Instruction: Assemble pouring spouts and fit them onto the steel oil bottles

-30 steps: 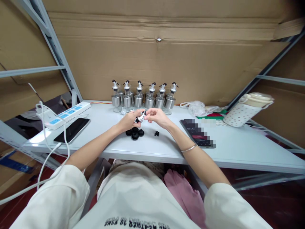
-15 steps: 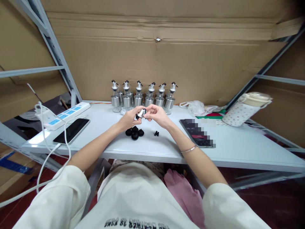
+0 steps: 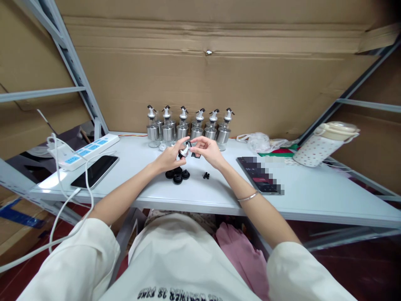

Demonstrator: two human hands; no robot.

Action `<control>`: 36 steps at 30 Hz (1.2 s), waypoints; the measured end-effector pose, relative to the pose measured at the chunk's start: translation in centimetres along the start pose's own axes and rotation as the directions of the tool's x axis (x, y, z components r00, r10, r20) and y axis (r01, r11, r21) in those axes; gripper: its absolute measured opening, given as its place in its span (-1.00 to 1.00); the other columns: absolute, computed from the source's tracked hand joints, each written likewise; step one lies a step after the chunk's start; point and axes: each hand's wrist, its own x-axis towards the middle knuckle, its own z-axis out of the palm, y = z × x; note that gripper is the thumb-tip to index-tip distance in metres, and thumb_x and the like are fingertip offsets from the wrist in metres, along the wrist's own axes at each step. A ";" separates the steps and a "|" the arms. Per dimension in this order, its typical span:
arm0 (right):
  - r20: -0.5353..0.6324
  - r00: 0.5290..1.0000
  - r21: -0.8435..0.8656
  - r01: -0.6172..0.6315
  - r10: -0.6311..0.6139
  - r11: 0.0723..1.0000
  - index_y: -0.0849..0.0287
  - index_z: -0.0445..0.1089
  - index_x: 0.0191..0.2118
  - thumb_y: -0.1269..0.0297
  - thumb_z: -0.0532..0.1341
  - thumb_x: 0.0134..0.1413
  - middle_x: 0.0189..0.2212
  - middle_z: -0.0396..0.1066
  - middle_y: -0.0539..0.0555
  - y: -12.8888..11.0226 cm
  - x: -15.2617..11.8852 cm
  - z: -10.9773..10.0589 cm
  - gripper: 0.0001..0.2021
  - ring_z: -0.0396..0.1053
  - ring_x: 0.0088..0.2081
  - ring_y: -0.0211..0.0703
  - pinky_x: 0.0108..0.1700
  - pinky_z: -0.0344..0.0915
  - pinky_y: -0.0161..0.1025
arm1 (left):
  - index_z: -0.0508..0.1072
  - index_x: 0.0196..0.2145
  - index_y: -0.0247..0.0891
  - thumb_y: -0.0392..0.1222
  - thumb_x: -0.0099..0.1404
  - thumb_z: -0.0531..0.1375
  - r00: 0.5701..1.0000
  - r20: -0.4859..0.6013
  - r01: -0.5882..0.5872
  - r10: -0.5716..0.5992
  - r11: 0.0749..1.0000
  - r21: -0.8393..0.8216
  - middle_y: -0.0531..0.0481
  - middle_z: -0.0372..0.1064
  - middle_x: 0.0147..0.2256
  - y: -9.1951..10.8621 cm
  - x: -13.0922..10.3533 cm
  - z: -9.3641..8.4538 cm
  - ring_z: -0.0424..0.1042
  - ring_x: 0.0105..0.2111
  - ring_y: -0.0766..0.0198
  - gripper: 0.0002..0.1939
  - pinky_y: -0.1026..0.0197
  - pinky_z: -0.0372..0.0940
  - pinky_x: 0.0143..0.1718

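Note:
My left hand (image 3: 169,159) grips a silver bottle pourer spout (image 3: 184,151) with a black base, tilted above the table. My right hand (image 3: 209,151) is closed at the spout's tip, with thumb and fingertips around a small black lever (image 3: 188,144). Beneath the right fingers shows another dark piece (image 3: 196,155); whether the hand holds it I cannot tell. On the table below my hands lie several round black stoppers (image 3: 177,179), and to their right a few tiny black parts (image 3: 206,175).
Several glass and steel bottles (image 3: 182,131) with pourer spouts stand along the cardboard back wall (image 3: 219,83). A phone (image 3: 95,171) and power strip (image 3: 89,151) with white cables lie left. At right are another phone (image 3: 258,175), a plastic bag (image 3: 260,142) and a dotted flask (image 3: 324,144).
The black lever at the spout's tip now stands more raised, and the right fingers have shifted slightly around it. The left hand keeps its grip on the spout.

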 end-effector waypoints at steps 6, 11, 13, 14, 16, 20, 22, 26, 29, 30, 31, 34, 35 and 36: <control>0.006 1.000 -0.005 -0.024 0.024 1.000 0.18 0.37 -0.34 0.08 0.41 -0.32 -0.67 0.32 -0.10 -0.6 -0.2 0.1 -0.60 0.23 -0.62 -0.32 -0.51 0.18 -0.30 | 0.02 0.18 -0.29 -0.33 0.07 0.03 1.000 0.024 0.008 -0.008 1.000 -0.010 0.02 0.35 -0.32 -0.2 0.0 0.1 0.30 -0.45 0.39 -0.32 0.36 0.19 -0.39; 0.029 0.996 0.132 -0.091 0.088 0.987 0.19 0.37 -0.34 0.10 0.43 -0.33 -0.62 0.36 -0.07 -0.4 -0.2 0.1 -0.60 0.23 -0.60 -0.35 -0.49 0.19 -0.31 | 0.04 0.17 -0.33 -0.32 0.08 0.02 0.999 0.033 0.029 -0.029 1.000 0.013 -0.02 0.36 -0.30 -0.3 0.0 0.2 0.33 -0.42 0.35 -0.34 0.32 0.22 -0.32; 0.071 0.984 0.246 -0.175 0.162 0.953 0.18 0.39 -0.31 0.10 0.42 -0.30 -0.56 0.38 -0.05 -0.2 -0.2 0.0 -0.61 0.24 -0.57 -0.36 -0.45 0.21 -0.31 | 0.03 0.17 -0.33 -0.32 0.09 0.01 0.999 0.024 0.031 -0.032 0.999 0.038 -0.04 0.37 -0.26 -0.3 0.0 0.2 0.33 -0.43 0.35 -0.35 0.32 0.21 -0.34; 0.110 0.974 0.297 -0.224 0.200 0.928 0.18 0.40 -0.30 0.11 0.42 -0.30 -0.53 0.38 -0.04 -0.1 -0.3 0.0 -0.61 0.25 -0.55 -0.36 -0.43 0.23 -0.31 | 0.02 0.17 -0.33 -0.32 0.09 0.00 0.999 0.026 0.028 -0.029 0.998 0.049 -0.05 0.37 -0.25 -0.2 -0.1 0.3 0.33 -0.44 0.35 -0.35 0.32 0.21 -0.35; 0.214 0.943 0.358 -0.320 0.256 0.877 0.19 0.41 -0.31 0.14 0.41 -0.27 -0.48 0.38 -0.02 0.0 -0.4 -0.2 -0.65 0.25 -0.51 -0.37 -0.39 0.24 -0.31 | 0.01 0.18 -0.32 -0.31 0.10 -0.01 0.999 0.042 0.020 -0.023 0.998 0.067 -0.07 0.38 -0.24 -0.2 -0.2 0.3 0.33 -0.46 0.35 -0.35 0.32 0.21 -0.36; 0.373 0.885 0.379 -0.419 0.278 0.825 0.21 0.44 -0.32 0.16 0.38 -0.18 -0.46 0.33 0.00 -0.3 -0.7 -0.3 -0.71 0.23 -0.43 -0.34 -0.38 0.24 -0.34 | 0.00 0.19 -0.30 -0.30 0.12 -0.01 0.998 0.061 0.026 -0.033 0.994 0.110 -0.08 0.40 -0.25 -0.3 -0.3 0.3 0.36 -0.47 0.31 -0.36 0.29 0.21 -0.37; 0.392 0.880 0.365 -0.418 0.270 0.832 0.20 0.45 -0.31 0.19 0.38 -0.18 -0.45 0.32 0.00 -0.5 -0.8 -0.3 -0.72 0.23 -0.40 -0.32 -0.37 0.25 -0.35 | 0.02 0.18 -0.30 -0.30 0.11 0.00 0.998 0.064 0.019 -0.027 0.992 0.128 -0.07 0.40 -0.26 -0.3 -0.3 0.2 0.38 -0.46 0.29 -0.36 0.28 0.22 -0.36; 0.395 0.883 0.350 -0.400 0.253 0.847 0.17 0.45 -0.29 0.20 0.38 -0.19 -0.38 0.36 0.01 -0.7 -0.8 -0.1 -0.72 0.27 -0.34 -0.31 -0.34 0.26 -0.36 | 0.03 0.17 -0.30 -0.34 0.08 0.00 0.996 0.086 0.000 -0.012 0.990 0.140 -0.06 0.41 -0.25 0.0 -0.2 0.1 0.40 -0.40 0.27 -0.35 0.28 0.22 -0.32; 0.384 0.895 0.358 -0.370 0.226 0.858 0.17 0.46 -0.28 0.21 0.38 -0.19 -0.34 0.39 0.02 -0.6 -0.8 0.1 -0.72 0.30 -0.32 -0.30 -0.31 0.27 -0.36 | 0.04 0.16 -0.32 -0.34 0.08 0.00 0.995 0.094 0.014 -0.029 0.988 0.151 -0.07 0.41 -0.24 0.1 -0.1 0.0 0.40 -0.39 0.26 -0.36 0.27 0.22 -0.33; 0.375 0.900 0.356 -0.359 0.220 0.863 0.17 0.46 -0.28 0.21 0.38 -0.19 -0.34 0.39 0.03 -0.6 -0.8 0.1 -0.72 0.30 -0.31 -0.30 -0.30 0.27 -0.36 | 0.04 0.16 -0.33 -0.34 0.07 0.00 0.995 0.099 0.019 -0.035 0.987 0.158 -0.08 0.41 -0.24 0.2 -0.1 0.0 0.40 -0.40 0.25 -0.35 0.26 0.22 -0.33; 0.363 0.906 0.352 -0.348 0.216 0.869 0.17 0.46 -0.28 0.21 0.38 -0.19 -0.34 0.40 0.03 -0.5 -0.8 0.1 -0.72 0.31 -0.32 -0.29 -0.30 0.27 -0.36 | 0.04 0.16 -0.35 -0.34 0.07 0.00 0.994 0.103 0.023 -0.040 0.986 0.165 -0.09 0.41 -0.24 0.2 -0.1 0.0 0.40 -0.40 0.24 -0.35 0.25 0.22 -0.33; 0.333 0.919 0.342 -0.326 0.211 0.882 0.18 0.45 -0.30 0.22 0.38 -0.20 -0.34 0.41 0.03 -0.5 -0.8 0.2 -0.73 0.31 -0.32 -0.29 -0.30 0.28 -0.35 | 0.06 0.16 -0.36 -0.34 0.05 0.00 0.993 0.104 0.028 -0.046 0.985 0.168 -0.09 0.41 -0.25 0.1 0.0 0.0 0.40 -0.39 0.24 -0.34 0.25 0.23 -0.32; 0.331 0.920 0.345 -0.327 0.212 0.880 0.18 0.45 -0.30 0.22 0.38 -0.20 -0.35 0.41 0.03 -0.5 -0.8 0.2 -0.73 0.32 -0.33 -0.30 -0.28 0.29 -0.34 | 0.06 0.15 -0.35 -0.35 0.05 0.00 0.994 0.097 0.025 -0.041 0.986 0.163 -0.08 0.40 -0.25 0.1 0.0 0.0 0.40 -0.39 0.25 -0.34 0.26 0.23 -0.32; 0.336 0.918 0.353 -0.333 0.213 0.874 0.18 0.45 -0.30 0.23 0.38 -0.20 -0.36 0.40 0.02 -0.6 -0.8 0.2 -0.73 0.32 -0.34 -0.30 -0.27 0.30 -0.33 | 0.07 0.15 -0.34 -0.35 0.05 0.00 0.996 0.087 0.019 -0.033 0.987 0.158 -0.07 0.40 -0.26 0.2 0.0 0.0 0.40 -0.40 0.26 -0.35 0.27 0.23 -0.32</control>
